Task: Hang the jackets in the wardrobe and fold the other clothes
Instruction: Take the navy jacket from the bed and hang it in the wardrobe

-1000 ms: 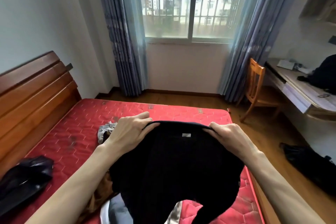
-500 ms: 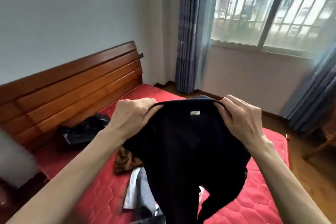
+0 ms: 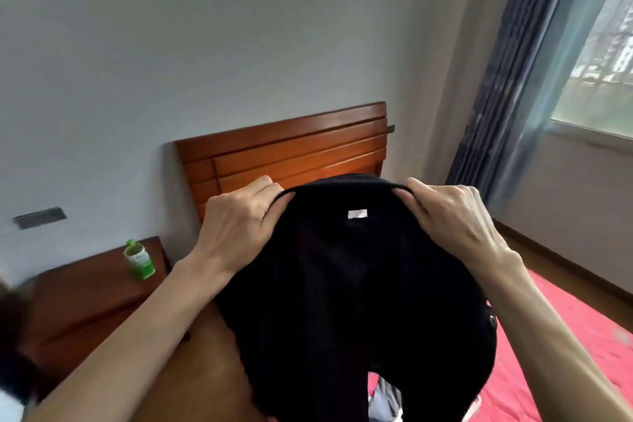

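Note:
I hold a black jacket [image 3: 349, 291] up in front of me by its collar, a small white label showing inside near the top. My left hand [image 3: 239, 226] grips the left side of the collar with curled fingers. My right hand [image 3: 452, 219] grips the right side the same way. The jacket hangs down over the bed and hides most of what lies under it; a bit of grey and white clothing [image 3: 383, 401] shows below its hem.
A wooden headboard [image 3: 284, 151] stands against the grey wall. A dark wooden nightstand [image 3: 85, 295] at the left carries a green bottle [image 3: 138, 259]. The red mattress [image 3: 582, 336] lies at the right, with blue curtains [image 3: 513, 79] and a window [image 3: 603, 44] beyond.
The view has swung left, from the window toward the headboard and nightstand. Both hands keep the same grip on the jacket collar and carry it along.

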Motion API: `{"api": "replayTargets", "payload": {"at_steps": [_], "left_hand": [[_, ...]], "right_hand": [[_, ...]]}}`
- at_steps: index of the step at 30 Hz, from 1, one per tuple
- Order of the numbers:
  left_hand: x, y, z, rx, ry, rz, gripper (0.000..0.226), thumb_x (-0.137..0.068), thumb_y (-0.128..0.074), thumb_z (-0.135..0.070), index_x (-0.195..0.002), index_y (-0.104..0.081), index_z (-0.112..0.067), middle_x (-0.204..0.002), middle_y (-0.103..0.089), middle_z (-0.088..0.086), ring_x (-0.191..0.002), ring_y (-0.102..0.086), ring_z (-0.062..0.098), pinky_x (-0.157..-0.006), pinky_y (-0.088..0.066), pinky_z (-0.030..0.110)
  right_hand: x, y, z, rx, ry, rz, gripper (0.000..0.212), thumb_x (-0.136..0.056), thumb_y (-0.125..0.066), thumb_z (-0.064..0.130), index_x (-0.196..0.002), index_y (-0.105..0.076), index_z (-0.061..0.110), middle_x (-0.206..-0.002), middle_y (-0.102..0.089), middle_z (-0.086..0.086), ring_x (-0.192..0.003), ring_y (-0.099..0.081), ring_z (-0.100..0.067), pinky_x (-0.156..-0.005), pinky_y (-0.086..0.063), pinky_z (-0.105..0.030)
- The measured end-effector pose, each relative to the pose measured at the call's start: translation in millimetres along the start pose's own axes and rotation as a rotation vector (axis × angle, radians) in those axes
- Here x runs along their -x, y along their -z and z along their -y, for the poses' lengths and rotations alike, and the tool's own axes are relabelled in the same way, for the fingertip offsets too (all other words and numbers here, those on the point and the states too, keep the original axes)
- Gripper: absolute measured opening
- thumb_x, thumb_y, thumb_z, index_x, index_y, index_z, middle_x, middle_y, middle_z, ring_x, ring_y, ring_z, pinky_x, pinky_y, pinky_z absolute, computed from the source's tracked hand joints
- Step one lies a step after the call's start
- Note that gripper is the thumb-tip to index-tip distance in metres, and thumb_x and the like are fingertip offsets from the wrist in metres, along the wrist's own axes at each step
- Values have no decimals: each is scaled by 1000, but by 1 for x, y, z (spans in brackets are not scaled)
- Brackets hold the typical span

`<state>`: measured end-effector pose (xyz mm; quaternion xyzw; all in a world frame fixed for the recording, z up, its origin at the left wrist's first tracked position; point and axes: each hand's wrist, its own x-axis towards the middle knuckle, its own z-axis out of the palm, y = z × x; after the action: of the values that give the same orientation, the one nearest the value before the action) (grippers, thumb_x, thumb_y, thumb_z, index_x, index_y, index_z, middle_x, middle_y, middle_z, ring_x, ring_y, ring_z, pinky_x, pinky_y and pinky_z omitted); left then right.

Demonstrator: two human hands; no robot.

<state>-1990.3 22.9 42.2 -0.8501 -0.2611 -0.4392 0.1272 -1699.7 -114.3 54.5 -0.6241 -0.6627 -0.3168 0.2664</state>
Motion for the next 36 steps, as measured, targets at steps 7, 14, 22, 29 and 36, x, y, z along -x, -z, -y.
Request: {"api": "replayTargets", "payload": {"at_steps": [7,14,22,29,36], "left_hand": [[78,104,62,-114,174,-29,46,-110,-39,-43,-88,-69,-17,-78,-62,-6,-63,-63,21,-47,-46,35],[157,215,106,-297,308,-76,40,-109,-46,-35,-82,-66,-15,-75,-60,-3,-59,-58,19,-47,-42,35],[239,324,123,-526,469,-144,45,-109,-48,-39,-73,-57,-13,-60,-45,-5,-48,-39,19,-42,-34,32],[284,399,125,-787,622,-124,33,-104,-62,-28,-74,-52,-19,-60,-34,-12,-51,-30,14,-51,-22,23],[321,464,108,-1001,820,-130,37,-106,-54,-36,-76,-51,-16,-58,-45,-2,-49,-48,21,-46,-40,38]], "right_hand": [[-52,-20,126,-189,130,-22,64,-109,-18,58,-82,-54,13,-49,-36,7,-38,-46,-28,-41,-36,-29],[-84,-35,261,-402,267,-100,31,-108,-36,46,-85,-43,25,-52,-24,14,-37,-40,-30,-45,-28,-28],[-107,-57,403,-621,395,-92,52,-109,-32,49,-76,-50,13,-62,-50,3,-49,-50,-31,-40,-39,-36],[-138,-77,506,-848,601,-51,53,-107,-39,49,-68,-45,14,-56,-51,-2,-55,-58,-35,-45,-43,-39],[-163,-79,611,-1099,897,78,55,-108,-28,55,-71,-43,18,-58,-51,3,-57,-54,-23,-55,-36,-35]]}}
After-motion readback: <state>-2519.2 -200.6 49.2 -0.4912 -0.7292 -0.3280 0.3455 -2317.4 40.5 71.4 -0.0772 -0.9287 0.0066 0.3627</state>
